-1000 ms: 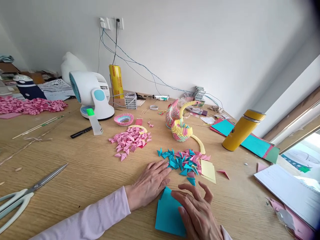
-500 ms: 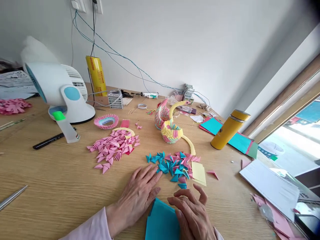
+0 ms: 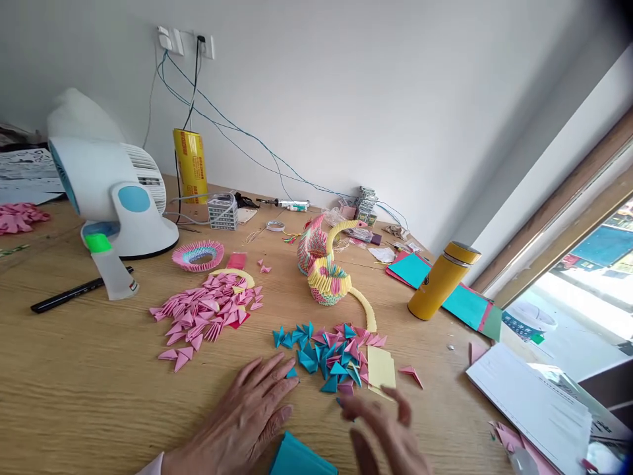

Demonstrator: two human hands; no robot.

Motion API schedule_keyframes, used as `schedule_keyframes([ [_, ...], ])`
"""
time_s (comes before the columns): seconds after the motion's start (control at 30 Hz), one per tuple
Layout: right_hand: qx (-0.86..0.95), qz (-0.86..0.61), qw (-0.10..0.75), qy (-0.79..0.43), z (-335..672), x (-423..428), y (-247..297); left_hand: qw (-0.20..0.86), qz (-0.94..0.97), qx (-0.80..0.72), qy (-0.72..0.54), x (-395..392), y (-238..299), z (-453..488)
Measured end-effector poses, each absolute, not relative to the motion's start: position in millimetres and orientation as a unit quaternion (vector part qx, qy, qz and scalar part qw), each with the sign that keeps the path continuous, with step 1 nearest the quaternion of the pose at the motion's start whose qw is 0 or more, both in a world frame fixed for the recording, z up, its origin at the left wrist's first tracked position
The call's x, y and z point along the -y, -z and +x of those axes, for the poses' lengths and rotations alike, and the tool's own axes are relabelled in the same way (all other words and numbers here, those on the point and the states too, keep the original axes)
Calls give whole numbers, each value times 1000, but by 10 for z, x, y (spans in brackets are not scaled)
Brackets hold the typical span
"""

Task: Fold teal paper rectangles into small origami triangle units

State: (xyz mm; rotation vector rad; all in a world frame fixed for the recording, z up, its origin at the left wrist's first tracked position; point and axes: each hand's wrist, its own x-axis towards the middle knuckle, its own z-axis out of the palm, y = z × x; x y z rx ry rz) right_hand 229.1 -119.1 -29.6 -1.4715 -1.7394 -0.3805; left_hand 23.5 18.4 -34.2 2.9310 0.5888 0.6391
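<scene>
My left hand (image 3: 247,409) lies flat on the wooden table, fingers stretched out. Its fingertips reach the edge of a pile of folded teal triangles (image 3: 307,359) mixed with pink ones. Just right of its thumb is a stack of teal paper (image 3: 302,459), cut off by the lower picture edge. My right hand (image 3: 390,435), blurred by motion, is to the right of that stack with fingers apart and nothing visible in them. Beyond it lie pale yellow paper slips (image 3: 380,366) and one pink folded piece (image 3: 412,376).
Pink folded pieces (image 3: 212,303) form a heap at left, near a round pink paper ring (image 3: 198,256). Folded-paper swans (image 3: 329,284) stand mid-table. A yellow flask (image 3: 440,284) is at right, a fan (image 3: 111,191) and a glue bottle (image 3: 113,270) at left.
My right hand has lifted away from the teal paper's edge, its fingers spreading. My left hand stays flat beside the paper. The view has tilted up, so things appear lower.
</scene>
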Motion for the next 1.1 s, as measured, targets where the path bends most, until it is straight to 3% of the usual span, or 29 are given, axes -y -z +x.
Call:
schedule_keyframes([
  [0.07,686,-588,372,211,2643,1127,-2,37,958,-184,-218,-194,390,224],
  [0.2,551,-643,384,367,3587,872,-640,12,958,-172,-229,-218,462,236],
  [0.27,468,-698,376,390,4034,717,-879,2,959,-171,-224,-220,463,248],
  [0.47,307,-861,321,248,4749,412,-1175,-7,963,-186,-196,-181,386,247],
  [0.7,297,-897,293,146,4826,289,-1213,6,963,-183,-199,-210,437,252],
  [1.1,264,-892,338,143,4806,185,-1199,27,970,-194,-145,-185,371,237],
])
